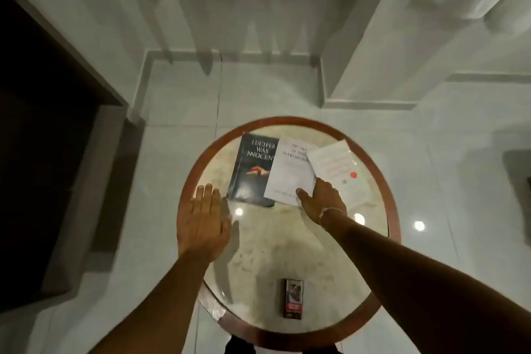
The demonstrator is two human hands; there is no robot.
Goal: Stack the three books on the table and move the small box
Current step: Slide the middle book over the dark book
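Three books lie at the far side of a round table (287,253). A dark book (251,172) is on the left. A white book (290,172) partly covers its right edge. A second white book with a red dot (342,172) lies tilted to the right. My right hand (320,200) grips the near right corner of the middle white book, thumb on its cover. My left hand (204,221) hovers flat with fingers together over the table's left rim, holding nothing. A small dark box (293,302) stands near the table's near edge.
The table has a brown wooden rim (392,210) and a pale glossy top reflecting ceiling lights. White tiled floor surrounds it. A dark doorway (43,152) is on the left, white walls and steps at the back and right.
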